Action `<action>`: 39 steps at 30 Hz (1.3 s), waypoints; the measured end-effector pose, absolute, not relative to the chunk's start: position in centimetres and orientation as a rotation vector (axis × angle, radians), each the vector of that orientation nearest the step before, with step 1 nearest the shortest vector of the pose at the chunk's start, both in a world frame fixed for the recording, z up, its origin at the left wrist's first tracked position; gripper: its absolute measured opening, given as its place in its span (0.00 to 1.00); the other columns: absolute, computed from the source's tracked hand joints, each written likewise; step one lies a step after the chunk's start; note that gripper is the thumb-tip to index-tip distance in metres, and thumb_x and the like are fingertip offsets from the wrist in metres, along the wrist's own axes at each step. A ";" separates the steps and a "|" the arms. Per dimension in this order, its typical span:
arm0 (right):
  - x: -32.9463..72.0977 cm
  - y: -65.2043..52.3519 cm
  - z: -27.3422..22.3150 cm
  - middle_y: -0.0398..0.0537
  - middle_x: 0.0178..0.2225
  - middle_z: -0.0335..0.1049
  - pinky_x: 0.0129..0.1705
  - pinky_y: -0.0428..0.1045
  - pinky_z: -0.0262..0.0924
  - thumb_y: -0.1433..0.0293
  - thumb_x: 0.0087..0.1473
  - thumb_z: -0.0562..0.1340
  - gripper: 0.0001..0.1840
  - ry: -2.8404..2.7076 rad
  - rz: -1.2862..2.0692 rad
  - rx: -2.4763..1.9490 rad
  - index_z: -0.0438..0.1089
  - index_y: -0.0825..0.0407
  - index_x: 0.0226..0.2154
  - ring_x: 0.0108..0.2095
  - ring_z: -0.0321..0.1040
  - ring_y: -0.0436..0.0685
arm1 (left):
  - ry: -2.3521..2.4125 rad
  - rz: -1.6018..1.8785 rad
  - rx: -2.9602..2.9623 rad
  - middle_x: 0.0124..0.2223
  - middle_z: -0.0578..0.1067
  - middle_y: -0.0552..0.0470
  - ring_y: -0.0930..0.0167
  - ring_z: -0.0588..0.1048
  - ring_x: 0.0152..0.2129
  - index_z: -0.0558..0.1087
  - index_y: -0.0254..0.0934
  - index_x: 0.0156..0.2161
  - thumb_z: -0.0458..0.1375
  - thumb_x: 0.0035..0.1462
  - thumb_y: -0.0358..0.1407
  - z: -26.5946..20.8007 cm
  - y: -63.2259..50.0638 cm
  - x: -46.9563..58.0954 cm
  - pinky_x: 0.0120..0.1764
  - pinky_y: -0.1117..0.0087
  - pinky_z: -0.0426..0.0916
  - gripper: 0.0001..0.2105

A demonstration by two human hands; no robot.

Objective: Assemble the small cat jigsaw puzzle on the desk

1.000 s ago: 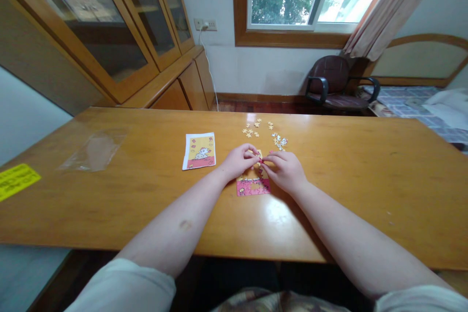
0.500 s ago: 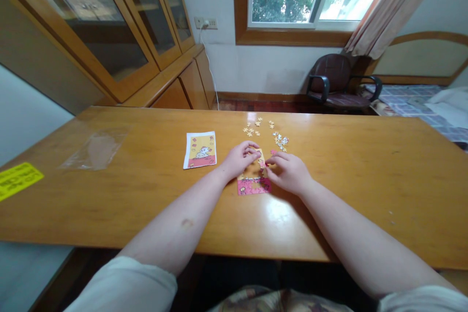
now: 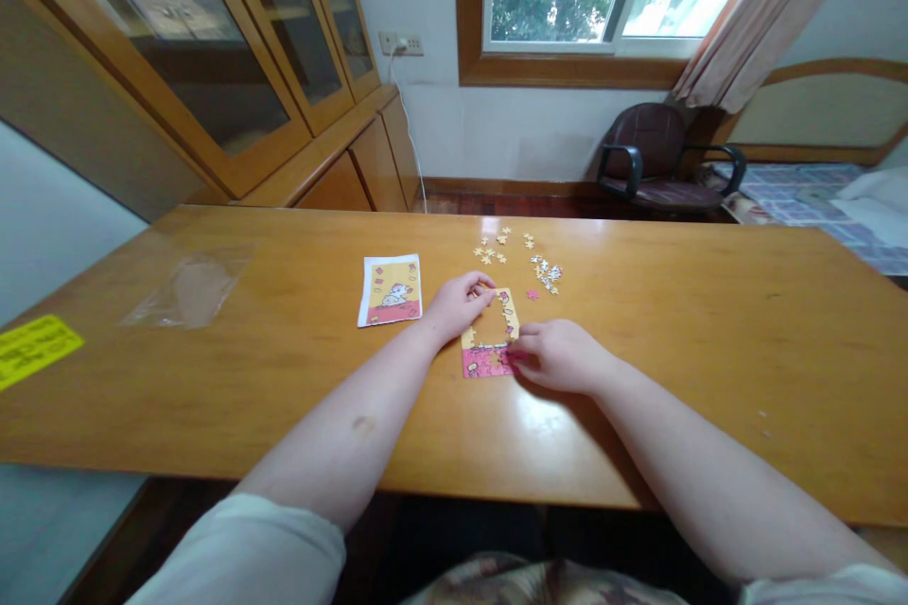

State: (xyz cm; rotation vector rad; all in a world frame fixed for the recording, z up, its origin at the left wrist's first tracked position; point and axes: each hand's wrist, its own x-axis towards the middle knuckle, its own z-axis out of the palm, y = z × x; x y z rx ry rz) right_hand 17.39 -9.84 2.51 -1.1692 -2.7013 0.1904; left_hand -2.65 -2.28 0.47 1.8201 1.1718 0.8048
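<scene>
A partly assembled jigsaw puzzle [image 3: 482, 365] lies on the table, pink along the bottom, with a yellow border around a bare middle. My left hand [image 3: 461, 304] rests at its upper left edge, fingers curved and a little apart, holding nothing. At the lower right edge is my right hand [image 3: 557, 355], its fingers pinched together over the pink part on a small puzzle piece mostly hidden by the fingertips. Above the right hand lies a loose pink piece [image 3: 532, 295]. A picture card [image 3: 393, 293] showing a white animal lies left of my left hand.
Behind the puzzle are loose yellow pieces [image 3: 488, 254] and a pile of paler pieces [image 3: 548, 273]. A clear plastic bag [image 3: 188, 291] and a yellow label [image 3: 39, 350] lie at the left of the wooden table [image 3: 298, 378]. Beyond it stands an office chair [image 3: 649, 151].
My right hand has moved down along the puzzle's right edge to the pink part, uncovering the loose pink piece. My left hand has drawn back slightly to the left.
</scene>
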 end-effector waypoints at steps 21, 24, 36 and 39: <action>17.7 -9.9 3.1 0.45 0.27 0.73 0.27 0.47 0.49 0.68 0.54 0.57 0.12 -2.744 0.289 -1.068 0.76 0.49 0.29 0.23 0.63 0.50 | 1.180 0.793 1.845 0.29 0.73 0.53 0.73 0.69 0.24 0.72 0.36 0.40 0.55 0.56 0.40 0.2 -2.2 -2.7 0.28 0.72 0.63 0.11; 17.6 -10.0 3.2 0.45 0.29 0.74 0.29 0.46 0.52 0.69 0.54 0.57 0.12 -2.725 0.338 -1.053 0.77 0.49 0.33 0.25 0.65 0.50 | 1.195 0.792 1.846 0.28 0.72 0.54 0.73 0.69 0.24 0.72 0.36 0.40 0.55 0.55 0.40 0.4 -2.2 -2.7 0.28 0.72 0.63 0.11; 18.6 -7.8 2.2 0.51 0.39 0.73 0.38 0.47 0.57 0.69 0.57 0.54 0.14 -2.125 0.155 -1.966 0.73 0.52 0.39 0.38 0.69 0.56 | 1.344 0.765 1.877 0.23 0.68 0.58 0.74 0.65 0.21 0.72 0.36 0.34 0.54 0.53 0.38 0.6 -1.7 -2.9 0.27 0.73 0.59 0.08; 19.1 -6.8 1.5 0.54 0.42 0.71 0.42 0.48 0.58 0.68 0.59 0.53 0.16 -2.077 0.125 -2.027 0.73 0.53 0.43 0.40 0.68 0.57 | 1.351 0.748 1.883 0.24 0.69 0.57 0.74 0.66 0.22 0.73 0.36 0.34 0.54 0.53 0.39 0.6 -1.8 -2.9 0.27 0.72 0.59 0.09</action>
